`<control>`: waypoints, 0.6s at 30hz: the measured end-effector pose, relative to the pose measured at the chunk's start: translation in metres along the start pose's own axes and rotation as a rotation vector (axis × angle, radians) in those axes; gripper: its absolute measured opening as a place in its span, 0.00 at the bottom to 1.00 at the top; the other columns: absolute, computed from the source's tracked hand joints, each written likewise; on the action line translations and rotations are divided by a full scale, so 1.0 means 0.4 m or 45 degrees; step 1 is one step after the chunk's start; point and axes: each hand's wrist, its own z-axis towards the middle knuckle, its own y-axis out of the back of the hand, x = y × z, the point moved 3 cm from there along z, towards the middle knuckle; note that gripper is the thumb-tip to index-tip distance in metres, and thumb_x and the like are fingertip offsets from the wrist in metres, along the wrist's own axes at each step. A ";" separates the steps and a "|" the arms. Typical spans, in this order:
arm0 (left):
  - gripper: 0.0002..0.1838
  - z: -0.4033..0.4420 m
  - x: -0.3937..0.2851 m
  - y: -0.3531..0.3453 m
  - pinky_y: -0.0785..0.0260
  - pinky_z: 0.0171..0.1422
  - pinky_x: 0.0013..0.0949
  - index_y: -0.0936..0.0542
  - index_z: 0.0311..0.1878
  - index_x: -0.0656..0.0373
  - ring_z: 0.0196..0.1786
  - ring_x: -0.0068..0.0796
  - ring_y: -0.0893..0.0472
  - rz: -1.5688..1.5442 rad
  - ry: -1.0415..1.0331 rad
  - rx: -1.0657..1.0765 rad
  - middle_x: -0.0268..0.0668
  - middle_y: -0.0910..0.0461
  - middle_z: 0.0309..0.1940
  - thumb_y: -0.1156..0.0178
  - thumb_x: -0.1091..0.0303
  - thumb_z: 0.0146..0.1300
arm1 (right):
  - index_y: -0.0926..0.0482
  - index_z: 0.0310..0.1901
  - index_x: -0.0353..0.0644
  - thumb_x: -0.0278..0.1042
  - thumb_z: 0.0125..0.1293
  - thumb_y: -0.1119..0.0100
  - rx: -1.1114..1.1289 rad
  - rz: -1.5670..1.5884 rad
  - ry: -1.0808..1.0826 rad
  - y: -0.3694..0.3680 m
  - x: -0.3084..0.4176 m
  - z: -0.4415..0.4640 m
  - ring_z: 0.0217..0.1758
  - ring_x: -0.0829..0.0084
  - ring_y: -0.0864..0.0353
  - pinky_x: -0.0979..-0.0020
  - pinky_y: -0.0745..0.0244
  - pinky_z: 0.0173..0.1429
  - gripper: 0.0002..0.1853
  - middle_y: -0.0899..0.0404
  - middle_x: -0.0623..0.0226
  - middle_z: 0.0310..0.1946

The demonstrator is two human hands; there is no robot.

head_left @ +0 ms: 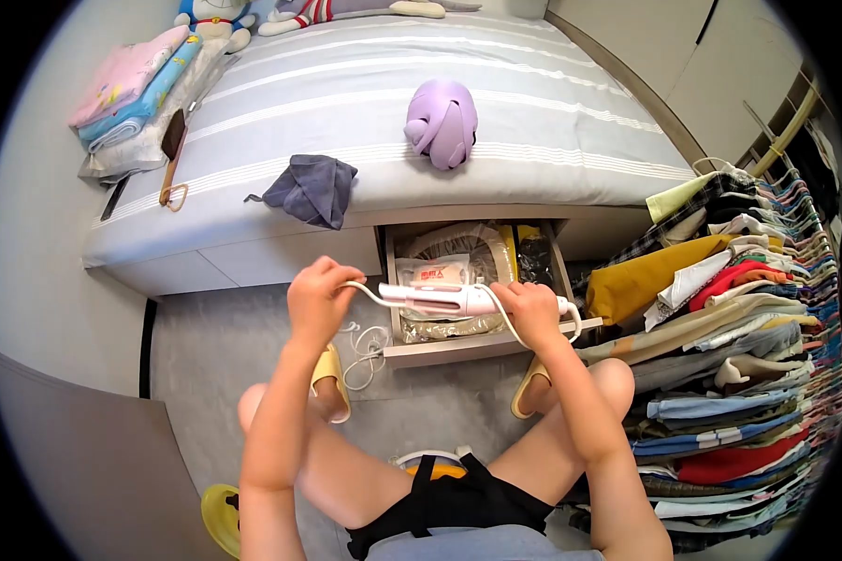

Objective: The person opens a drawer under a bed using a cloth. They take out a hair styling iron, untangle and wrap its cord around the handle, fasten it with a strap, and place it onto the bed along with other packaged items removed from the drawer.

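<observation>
A white and pink hair styling tool [437, 299] is held level above the open drawer, with its white cord looped around its right end. My right hand [530, 310] is closed round the right part of the tool and its cord. Out to the left, my left hand [320, 292] pinches a stretch of the white cord [374, 297]. More of that cord lies in loose loops on the floor between my feet. Beneath the tool, the drawer [440, 352] holds plastic-wrapped items and a packet with red print [437, 272].
On the bed [346, 112] are a purple rounded object [442, 123], a dark blue cloth pouch [316, 190], folded textiles [136, 84] and plush toys. Hanging clothes [720, 327] crowd the right side. A yellow round object [219, 516] is at the lower left.
</observation>
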 end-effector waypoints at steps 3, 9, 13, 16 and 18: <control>0.06 0.009 0.016 0.009 0.37 0.25 0.21 0.17 0.36 0.56 0.22 0.18 0.30 -0.545 0.171 0.160 0.29 0.28 0.20 0.38 0.72 0.54 | 0.22 0.35 0.53 0.32 0.46 0.43 0.128 0.204 0.224 -0.002 0.016 0.002 0.23 0.68 0.26 0.67 0.31 0.29 0.11 0.28 0.73 0.19; 0.13 -0.026 0.053 -0.115 0.36 0.29 0.28 0.20 0.35 0.61 0.23 0.22 0.31 -0.545 0.434 0.409 0.37 0.24 0.19 0.47 0.61 0.64 | 0.21 0.41 0.47 0.31 0.43 0.36 0.482 1.041 0.194 -0.031 0.131 -0.045 0.36 0.59 0.20 0.66 0.25 0.40 0.18 0.20 0.60 0.33; 0.15 -0.109 0.117 -0.287 0.31 0.45 0.36 0.22 0.42 0.60 0.38 0.39 0.21 -0.431 0.014 0.704 0.43 0.21 0.34 0.47 0.59 0.61 | 0.23 0.45 0.43 0.29 0.45 0.36 0.396 1.252 -0.150 -0.023 0.141 -0.028 0.38 0.57 0.20 0.67 0.26 0.42 0.20 0.21 0.56 0.34; 0.14 -0.139 -0.002 -0.306 0.32 0.43 0.43 0.23 0.37 0.58 0.35 0.49 0.23 -0.104 0.278 1.051 0.46 0.21 0.30 0.44 0.57 0.58 | 0.23 0.44 0.47 0.30 0.47 0.37 0.143 0.887 -0.488 0.018 0.096 -0.001 0.35 0.56 0.21 0.65 0.27 0.38 0.18 0.21 0.56 0.31; 0.14 -0.155 -0.038 -0.301 0.32 0.39 0.43 0.24 0.34 0.59 0.33 0.47 0.22 -0.219 0.488 1.105 0.47 0.22 0.26 0.42 0.56 0.57 | 0.22 0.43 0.48 0.30 0.48 0.39 0.037 0.652 -0.589 0.017 0.049 -0.006 0.34 0.55 0.21 0.63 0.27 0.37 0.16 0.21 0.57 0.31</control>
